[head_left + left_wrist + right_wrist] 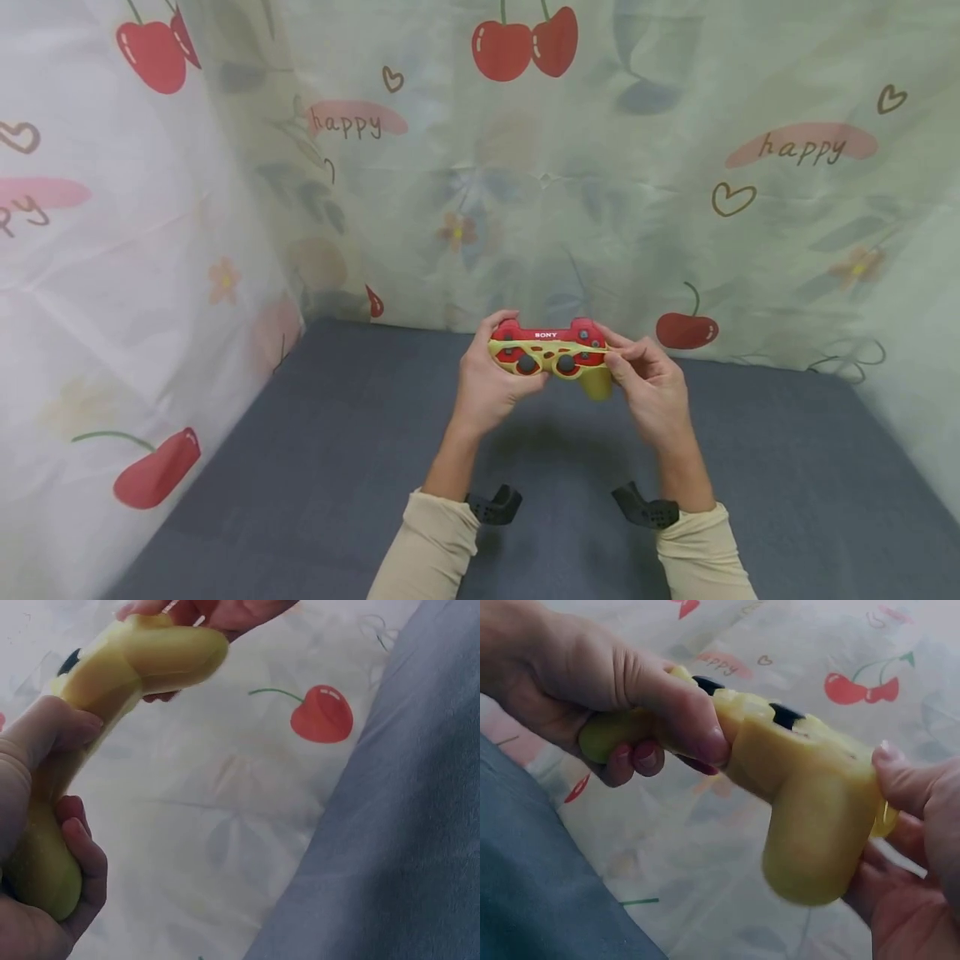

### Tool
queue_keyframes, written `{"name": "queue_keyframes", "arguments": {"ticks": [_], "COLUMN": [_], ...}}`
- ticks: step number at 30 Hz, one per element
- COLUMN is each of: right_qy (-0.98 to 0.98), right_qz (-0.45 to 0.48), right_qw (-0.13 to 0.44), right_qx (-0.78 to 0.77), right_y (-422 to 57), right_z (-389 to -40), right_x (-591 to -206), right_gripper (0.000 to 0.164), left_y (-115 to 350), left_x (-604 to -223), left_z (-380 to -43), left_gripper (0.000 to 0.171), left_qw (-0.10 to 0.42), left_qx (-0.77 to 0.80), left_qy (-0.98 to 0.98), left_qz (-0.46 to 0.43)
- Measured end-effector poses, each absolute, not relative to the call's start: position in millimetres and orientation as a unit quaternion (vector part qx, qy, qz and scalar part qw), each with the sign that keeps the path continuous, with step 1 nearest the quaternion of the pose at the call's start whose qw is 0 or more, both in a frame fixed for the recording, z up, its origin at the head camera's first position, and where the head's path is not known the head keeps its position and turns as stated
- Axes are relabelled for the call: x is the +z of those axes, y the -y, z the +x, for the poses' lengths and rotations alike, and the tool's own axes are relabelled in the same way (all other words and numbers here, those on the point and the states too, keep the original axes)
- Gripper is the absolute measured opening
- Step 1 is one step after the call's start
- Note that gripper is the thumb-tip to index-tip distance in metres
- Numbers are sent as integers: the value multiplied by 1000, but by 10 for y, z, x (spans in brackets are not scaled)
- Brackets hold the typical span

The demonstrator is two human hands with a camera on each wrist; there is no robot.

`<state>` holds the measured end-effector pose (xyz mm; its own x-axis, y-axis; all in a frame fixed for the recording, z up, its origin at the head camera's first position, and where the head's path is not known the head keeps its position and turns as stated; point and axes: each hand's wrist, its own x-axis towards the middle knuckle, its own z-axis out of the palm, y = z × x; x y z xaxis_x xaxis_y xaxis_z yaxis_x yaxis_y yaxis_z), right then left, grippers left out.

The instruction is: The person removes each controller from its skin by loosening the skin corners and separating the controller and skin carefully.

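A red SONY game controller [551,332] is held up above the dark surface, its upper face toward the head camera. A soft yellow cover [806,832] wraps its lower side and both grips; in the head view a yellow strip runs across the red face, leaving the upper part bare. My left hand [487,387] grips the controller's left end, thumb along the lower edge and fingers curled round the covered grip [45,862]. At the opposite end, my right hand [656,387] pinches the cover's edge between thumb and fingers. The right fingertips are partly hidden in the head view.
A dark grey surface [337,467] lies below the hands. Pale cloth walls [540,183] printed with cherries and "happy" stand behind and to the sides. Both wrists carry black straps, such as the left strap [498,506].
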<state>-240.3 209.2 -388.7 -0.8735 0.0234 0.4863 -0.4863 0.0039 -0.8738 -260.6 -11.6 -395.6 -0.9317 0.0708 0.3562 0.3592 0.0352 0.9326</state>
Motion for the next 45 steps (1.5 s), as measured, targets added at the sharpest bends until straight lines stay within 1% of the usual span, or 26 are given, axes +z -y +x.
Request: {"name": "queue_keyframes", "arguments": {"ticks": [6,12,15,17,21,24,28,35,41,45], "right_qy": [764,821,838,844,843,840,843,844,845,867], "right_qz": [138,112,119,140,196,229,243,234,230,208], "right_qw": [202,213,245,280,348,374,382,396,416,391], "right_qx": [598,518,473,436,361,319,290,275,244,229], "right_y": [-2078,-2090,-2077,-2063,-2025,-1996,-1973,-1934,-1851,-1821], "right_z": [-2367,-2318,-2293,-2283,-2285,-2292,-2300,-2321,-2316,-2297], "right_x": [-3861,-3815,-3773,-3748,-3709,-3691,-3693,-3742,-3751,-3762], "right_gripper": [19,34,39,41,40,40,37,31,21,18], "left_y": [165,152,130,111,76,60,50,46,46,46], "left_x": [-3950,-3930,-3929,-3932,-3941,-3942,-3944,-3953,-3954,-3959], "left_z": [-2616,-2606,-2593,-2581,-2565,-2562,-2562,-2554,-2556,-2563], "left_gripper": [83,82,83,83,84,84,84,86,86,86], "left_qw": [124,138,135,130,129,136,146,171,180,180], "left_qx": [-641,-614,-608,-606,-594,-580,-565,-535,-527,-522], "left_qy": [739,757,761,763,770,779,788,806,811,815], "left_qz": [-166,-175,-181,-185,-193,-198,-198,-185,-177,-176]}}
